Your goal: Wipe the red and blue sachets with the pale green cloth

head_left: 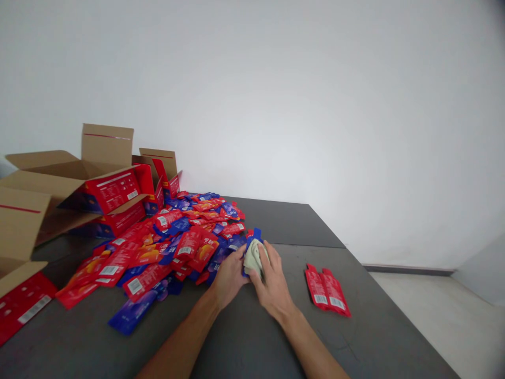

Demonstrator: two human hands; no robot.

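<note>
Over the dark table, my left hand (230, 278) grips a blue pouch (257, 232) by its left side. My right hand (273, 279) holds a pale, crumpled cloth (252, 257) pressed against the pouch's face. Most of the pouch is hidden behind the cloth and fingers; its blue top sticks out above, with a bit of red beside it. Just left of my hands spreads a large heap of red and blue pouches (189, 245). To the right, two red pouches (326, 290) lie side by side, barcodes at their near ends.
Open cardboard boxes (114, 192) with red and blue printed sides stand on the left, flaps raised. One more box (23, 305) is at the near left edge. A white wall (295, 105) rises behind the dark table (292, 218), whose right edge drops to a pale floor (418, 295).
</note>
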